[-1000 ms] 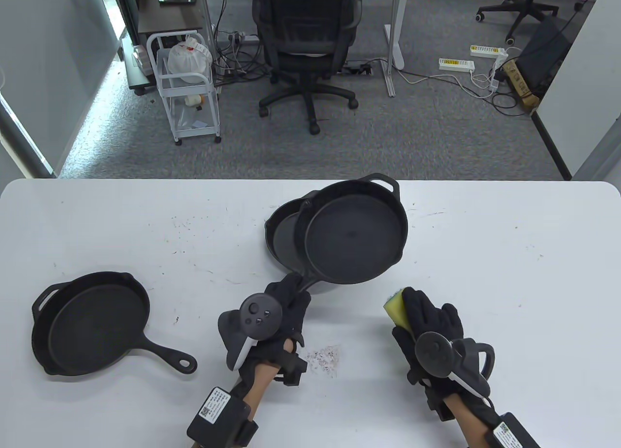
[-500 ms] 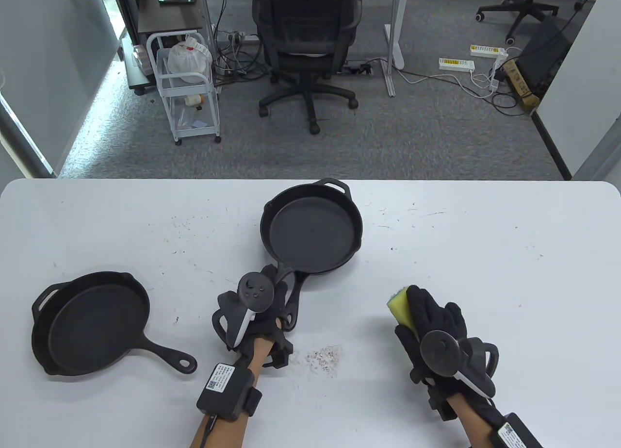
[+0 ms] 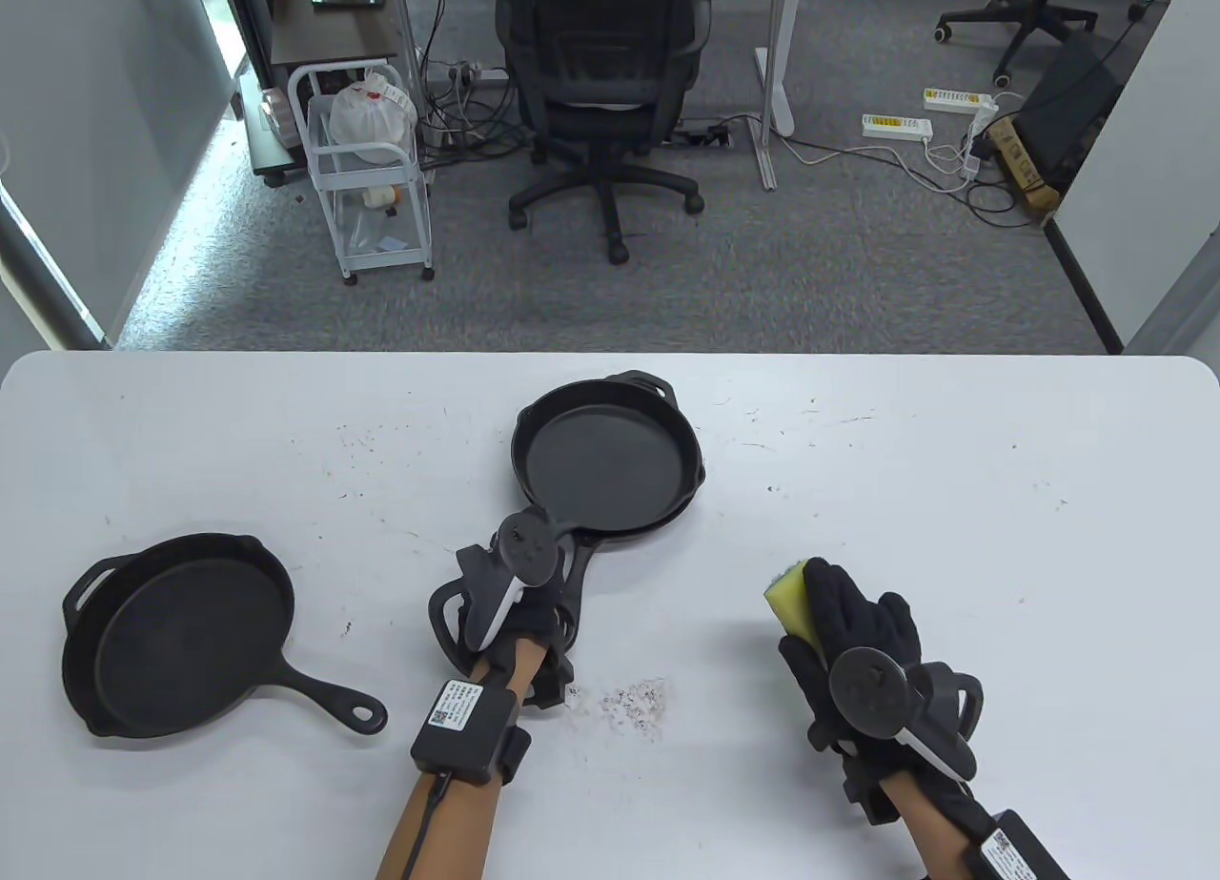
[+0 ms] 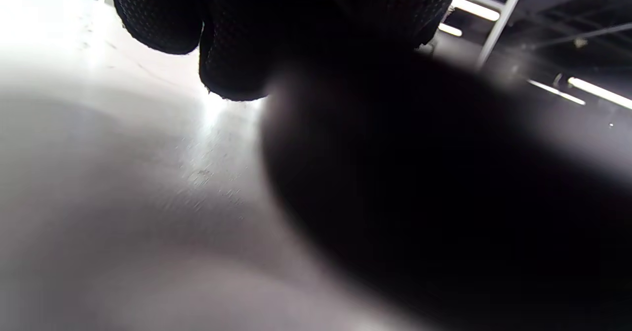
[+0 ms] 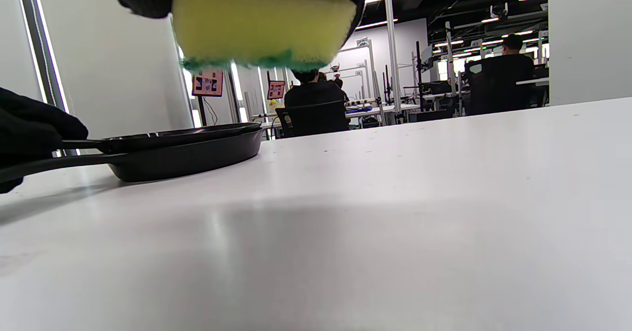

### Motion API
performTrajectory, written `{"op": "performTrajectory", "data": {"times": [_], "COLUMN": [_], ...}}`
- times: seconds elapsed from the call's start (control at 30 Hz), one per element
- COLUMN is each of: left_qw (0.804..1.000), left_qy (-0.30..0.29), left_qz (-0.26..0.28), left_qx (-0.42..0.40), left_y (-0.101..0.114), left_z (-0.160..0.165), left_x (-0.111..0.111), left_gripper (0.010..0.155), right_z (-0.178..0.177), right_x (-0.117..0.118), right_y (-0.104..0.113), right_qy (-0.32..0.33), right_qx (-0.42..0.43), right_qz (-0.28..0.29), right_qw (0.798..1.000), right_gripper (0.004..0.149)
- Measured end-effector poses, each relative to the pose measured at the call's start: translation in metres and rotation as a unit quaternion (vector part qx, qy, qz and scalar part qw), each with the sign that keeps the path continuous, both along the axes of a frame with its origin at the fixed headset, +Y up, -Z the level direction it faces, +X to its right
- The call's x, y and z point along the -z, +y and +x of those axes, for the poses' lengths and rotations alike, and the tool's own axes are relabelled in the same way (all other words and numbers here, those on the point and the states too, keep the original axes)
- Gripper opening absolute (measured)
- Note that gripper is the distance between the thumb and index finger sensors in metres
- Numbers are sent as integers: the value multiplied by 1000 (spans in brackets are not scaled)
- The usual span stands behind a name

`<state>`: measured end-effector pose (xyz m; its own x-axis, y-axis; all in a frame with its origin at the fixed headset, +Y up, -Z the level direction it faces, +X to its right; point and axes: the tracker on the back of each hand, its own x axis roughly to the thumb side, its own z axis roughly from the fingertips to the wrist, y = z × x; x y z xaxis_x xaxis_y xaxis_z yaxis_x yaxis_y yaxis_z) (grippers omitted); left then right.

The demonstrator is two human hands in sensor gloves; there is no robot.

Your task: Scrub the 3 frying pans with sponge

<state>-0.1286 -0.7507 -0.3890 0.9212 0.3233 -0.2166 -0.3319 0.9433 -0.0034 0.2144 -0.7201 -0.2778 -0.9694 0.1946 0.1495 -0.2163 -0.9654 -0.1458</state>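
Note:
Two black cast-iron frying pans are stacked mid-table, the top pan (image 3: 603, 456) sitting inside the lower pan (image 3: 699, 484), whose rim shows at the right. My left hand (image 3: 539, 615) grips the top pan's handle (image 3: 575, 546); the tracker hides its fingers. The stack (image 5: 182, 152) also shows in the right wrist view, with my left glove (image 5: 29, 128) on the upper handle. A third pan (image 3: 176, 632) lies alone at the left. My right hand (image 3: 851, 632) holds a yellow sponge with a green underside (image 3: 793, 602) (image 5: 261, 20) just above the table, right of the stack.
The white table (image 3: 953, 499) carries scattered specks and a small heap of crumbs (image 3: 637, 701) between my hands. Beyond the far edge stand an office chair (image 3: 605, 79) and a white trolley (image 3: 367, 170). The left wrist view is mostly dark blur.
My left hand brought the raised top pan down and to the left, setting it inside the lower pan, and drew back toward me. The right hand with the sponge barely moved.

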Motion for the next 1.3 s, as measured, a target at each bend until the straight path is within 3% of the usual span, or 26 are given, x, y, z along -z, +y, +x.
{"op": "performTrajectory", "data": {"times": [0.17, 0.27, 0.37, 0.43, 0.57, 0.63, 0.77, 1.03, 1.3], "left_qw": [1000, 997, 1000, 998, 986, 978, 966, 914, 896], "left_qy": [-2, -19, 19, 37, 102, 134, 182, 244, 254], "left_qz": [-20, -78, -17, -8, -109, -109, -147, -257, -324], "left_qx": [0, -16, 6, 51, 69, 113, 112, 198, 166], "left_y": [-5, 2, 27, 44, 65, 72, 76, 54, 29], "left_z": [1, -5, -19, -33, -69, -87, -123, -159, -172], "left_x": [-1, -7, -24, -34, -59, -70, -87, -86, -83], "left_gripper": [65, 80, 88, 93, 106, 106, 106, 104, 101], "right_z": [-1, -1, -2, -2, -5, -6, -8, -13, -14], "right_x": [0, -1, -1, -2, -2, -3, -4, -11, -13], "right_y": [0, 0, -1, -1, -3, -5, -6, 0, 1], "right_qy": [3, 5, 7, 9, 12, 12, 10, 0, 5], "right_qx": [-1, -2, -3, -5, -9, -13, -21, -42, -46], "right_qz": [-1, 2, 2, 2, 1, 1, 4, 41, 51], "right_qw": [1000, 1000, 1000, 1000, 1000, 1000, 1000, 998, 998], "right_gripper": [78, 78, 78, 78, 79, 79, 79, 79, 79]}}
